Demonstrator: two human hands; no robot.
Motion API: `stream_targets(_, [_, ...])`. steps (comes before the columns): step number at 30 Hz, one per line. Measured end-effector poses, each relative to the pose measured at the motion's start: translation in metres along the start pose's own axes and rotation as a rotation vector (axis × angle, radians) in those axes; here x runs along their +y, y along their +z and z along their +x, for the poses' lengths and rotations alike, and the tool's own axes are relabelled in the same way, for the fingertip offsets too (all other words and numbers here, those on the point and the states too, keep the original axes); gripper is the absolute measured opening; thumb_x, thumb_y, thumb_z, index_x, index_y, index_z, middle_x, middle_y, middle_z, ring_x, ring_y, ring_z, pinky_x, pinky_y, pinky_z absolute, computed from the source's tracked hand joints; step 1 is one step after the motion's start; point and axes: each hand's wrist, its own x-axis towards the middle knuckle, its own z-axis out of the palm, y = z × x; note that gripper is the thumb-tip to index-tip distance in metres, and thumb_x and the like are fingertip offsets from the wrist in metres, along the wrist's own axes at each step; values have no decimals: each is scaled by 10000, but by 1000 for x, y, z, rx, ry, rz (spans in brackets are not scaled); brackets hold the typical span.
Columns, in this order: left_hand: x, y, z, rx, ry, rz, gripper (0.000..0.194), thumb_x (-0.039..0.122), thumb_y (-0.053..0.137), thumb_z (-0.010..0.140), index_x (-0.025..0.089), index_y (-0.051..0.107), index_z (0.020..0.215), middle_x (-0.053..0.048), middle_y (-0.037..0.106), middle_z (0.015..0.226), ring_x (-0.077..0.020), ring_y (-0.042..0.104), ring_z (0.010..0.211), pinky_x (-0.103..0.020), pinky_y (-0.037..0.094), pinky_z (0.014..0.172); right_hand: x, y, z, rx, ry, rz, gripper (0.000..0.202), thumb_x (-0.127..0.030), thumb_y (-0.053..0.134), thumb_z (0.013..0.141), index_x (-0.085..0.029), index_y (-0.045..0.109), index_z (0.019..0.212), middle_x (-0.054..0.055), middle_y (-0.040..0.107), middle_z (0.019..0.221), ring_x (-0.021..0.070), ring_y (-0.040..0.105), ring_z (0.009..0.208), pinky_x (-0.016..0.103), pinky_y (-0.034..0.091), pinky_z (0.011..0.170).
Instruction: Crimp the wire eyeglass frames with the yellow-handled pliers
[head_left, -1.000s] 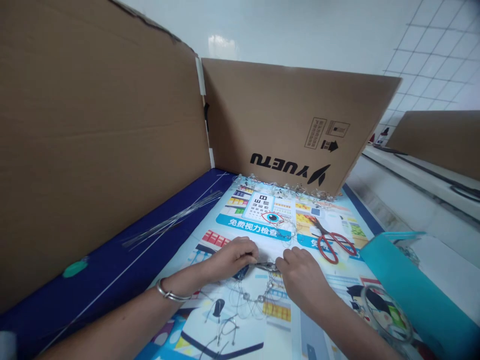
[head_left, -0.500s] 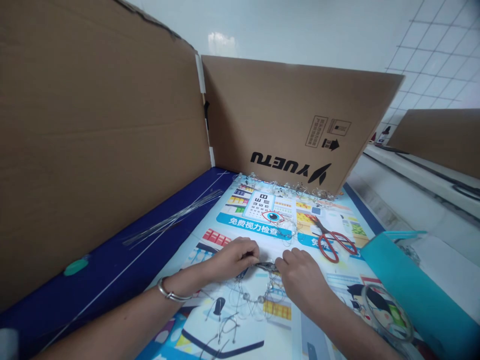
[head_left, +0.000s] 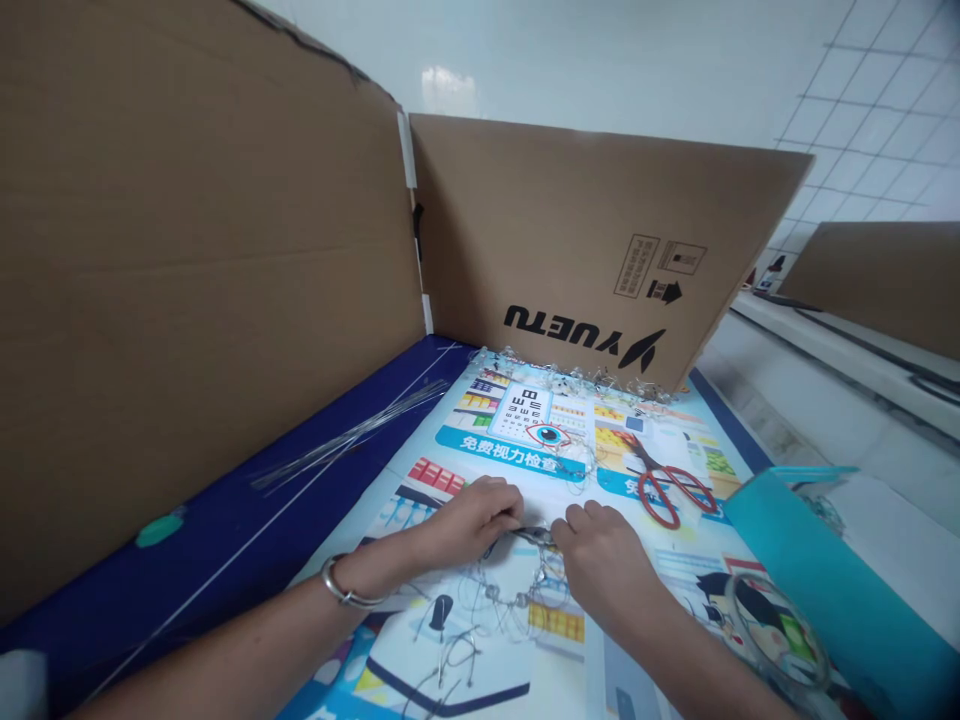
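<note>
Close together over the printed sheet are both of my hands. My left hand (head_left: 484,518), with a silver bangle (head_left: 346,583) on its wrist, has its fingers pinched at one end of a dark, thin piece of wirework (head_left: 534,536). The fingers of my right hand (head_left: 600,545) are closed at the other end of that piece. What exactly lies inside each pinch is hidden. Below the hands hangs or lies a loop of thin wire with clear beads (head_left: 506,598). Loose bent wires (head_left: 455,660) are nearer to me on the sheet.
Red-handled scissors (head_left: 671,485) lie right of my hands. Straight wires (head_left: 349,437) rest on the blue surface at left. Wire pieces (head_left: 577,382) line the foot of the cardboard panel (head_left: 600,230). At right are a turquoise box (head_left: 832,570) and a clear ring (head_left: 776,625).
The whole view has shifted very slightly. Both hands keep the same closed grip on the wirework.
</note>
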Motion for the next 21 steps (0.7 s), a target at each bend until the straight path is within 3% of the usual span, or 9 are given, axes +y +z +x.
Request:
stream_targets(7, [0,-1,-1,-19,-13,-16,133,126,421,847,165,499,747,7,523,723,-128,451,741,-249,360,707,1,0,-1,-31,30,31,126,-80,500,731,-190,557,756,43,545,755,176,428,710,317,189,593])
stream_targets(14, [-10,-6,-1,19,-47,-141,116,171,478,849,162,572,782,-5,588,771,-119,511,763,-249,389,733,12,-13,-1,-64,33,28,156,-63,503,701,-201,553,755,32,537,772,174,431,749,297,218,640])
stream_targets(21, [-10,-12,0,12,-44,-273,131,216,520,847,146,577,752,-16,584,762,-118,530,743,-245,413,719,8,-18,-2,-10,0,-31,142,-55,515,717,-193,541,737,37,521,747,178,414,720,310,206,628])
